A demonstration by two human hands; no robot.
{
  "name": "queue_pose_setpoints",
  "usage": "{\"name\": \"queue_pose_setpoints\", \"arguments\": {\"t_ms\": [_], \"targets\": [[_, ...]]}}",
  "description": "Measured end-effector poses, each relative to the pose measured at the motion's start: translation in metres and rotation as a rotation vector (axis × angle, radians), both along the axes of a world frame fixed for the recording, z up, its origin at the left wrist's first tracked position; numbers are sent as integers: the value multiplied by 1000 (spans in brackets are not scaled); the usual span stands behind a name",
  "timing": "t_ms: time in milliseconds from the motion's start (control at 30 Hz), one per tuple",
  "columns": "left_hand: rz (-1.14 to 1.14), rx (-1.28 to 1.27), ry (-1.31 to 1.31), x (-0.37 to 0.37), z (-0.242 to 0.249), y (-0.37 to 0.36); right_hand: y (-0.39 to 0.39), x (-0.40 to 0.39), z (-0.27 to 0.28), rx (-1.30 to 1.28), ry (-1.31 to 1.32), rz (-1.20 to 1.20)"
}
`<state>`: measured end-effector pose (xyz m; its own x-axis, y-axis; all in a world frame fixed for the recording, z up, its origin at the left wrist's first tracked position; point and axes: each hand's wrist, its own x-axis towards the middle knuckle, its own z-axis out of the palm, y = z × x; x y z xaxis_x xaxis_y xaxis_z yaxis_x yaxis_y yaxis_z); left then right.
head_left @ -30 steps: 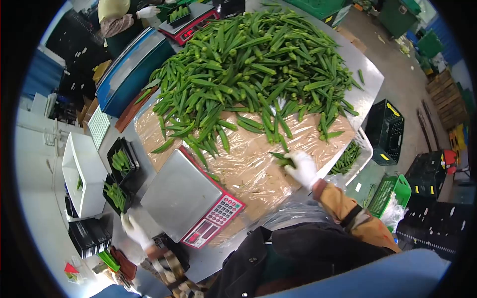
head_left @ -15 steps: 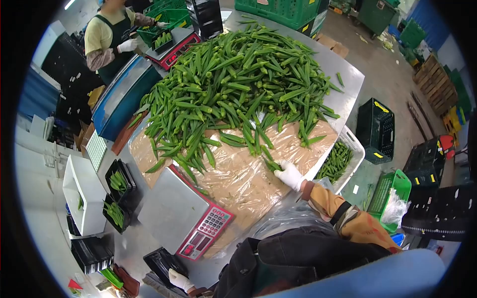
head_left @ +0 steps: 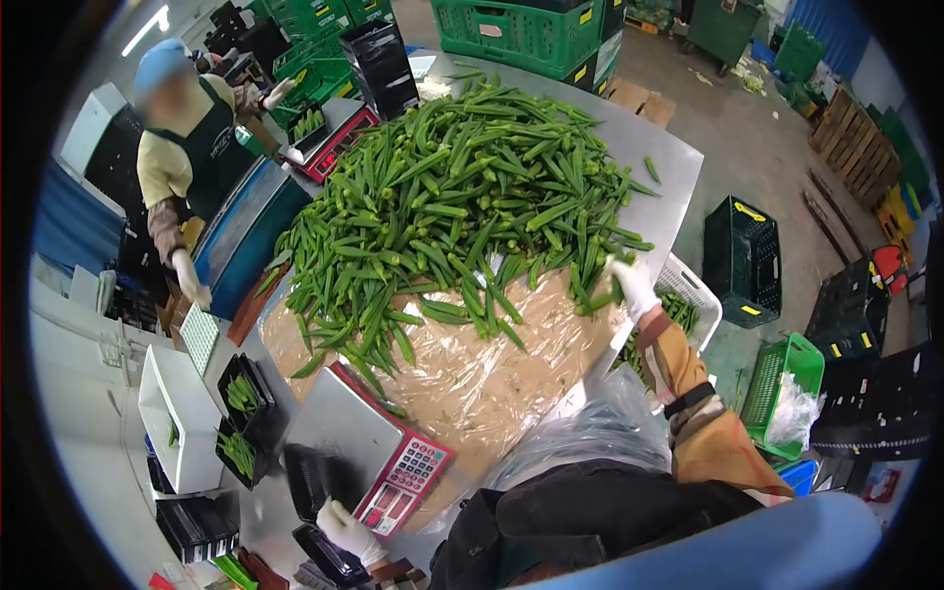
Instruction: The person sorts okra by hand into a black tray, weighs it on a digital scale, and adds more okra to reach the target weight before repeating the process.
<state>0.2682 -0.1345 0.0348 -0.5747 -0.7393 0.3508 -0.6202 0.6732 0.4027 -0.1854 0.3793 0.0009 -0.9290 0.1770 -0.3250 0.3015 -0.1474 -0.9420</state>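
the left hand [head_left: 348,531] grips a light-looking tray [head_left: 309,480]; the right hand [head_left: 635,292], grip unclear, meets okra [head_left: 592,303] near the right edge of the table [head_left: 673,165], likely firm yet bruisable, best held mid-pod.

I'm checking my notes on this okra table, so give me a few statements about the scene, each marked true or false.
1. Both of the wearer's hands are bare. False: the left hand and right hand are gloved in white.
2. The right hand is at the edge of the okra pile. True.
3. The left hand holds a green crate. False: it holds a black tray.
4. The nearer scale has a keypad. True.
5. The nearer scale's platform is heaped with okra. False: no okra is heaped there.
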Motion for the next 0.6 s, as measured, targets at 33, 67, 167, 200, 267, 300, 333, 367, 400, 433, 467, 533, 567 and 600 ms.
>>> {"name": "queue_pose_setpoints", "arguments": {"t_ms": [33, 67, 167, 200, 267, 300, 333, 367, 400, 433, 467, 533, 567, 600], "targets": [[-67, 66, -71, -10, 2, 7, 6, -18, 8, 71, 17, -77], [-71, 16, -53, -20, 6, 15, 12, -36, 15, 141, 30, -156], [-11, -15, -20, -43, 37, 45, 33, -98, -14, 170, 103, -164], [0, -17, -16, -45, 41, 49, 32, -109, -12, 171, 107, -143], [19, -23, -18, -46, 50, 55, 31, -126, -9, 266, 57, -55], [3, -19, -29, -52, 55, 59, 31, -130, -10, 311, 31, -12], [18, 5, -14, -63, 59, 65, 30, -131, -11, 312, 33, 15], [-18, 31, 33, -78, 58, 70, 28, -133, -11, 313, 37, 41], [-54, 58, 80, -96, 58, 76, 28, -135, -13, 313, 41, 67], [-81, 82, 76, -124, 68, 93, 30, -137, -18, 312, 49, 71], [-139, 115, 124, -147, 60, 97, 31, -135, -17, 293, 69, 84], [-289, 197, 112, -210, 69, 130, 34, -129, -6, 259, 106, 105], [-387, 233, 121, -244, 70, 149, 39, -126, -1, 254, 122, 106], [-475, 327, 138, -273, 64, 164, 48, -119, 10, 214, 119, 101]]}}
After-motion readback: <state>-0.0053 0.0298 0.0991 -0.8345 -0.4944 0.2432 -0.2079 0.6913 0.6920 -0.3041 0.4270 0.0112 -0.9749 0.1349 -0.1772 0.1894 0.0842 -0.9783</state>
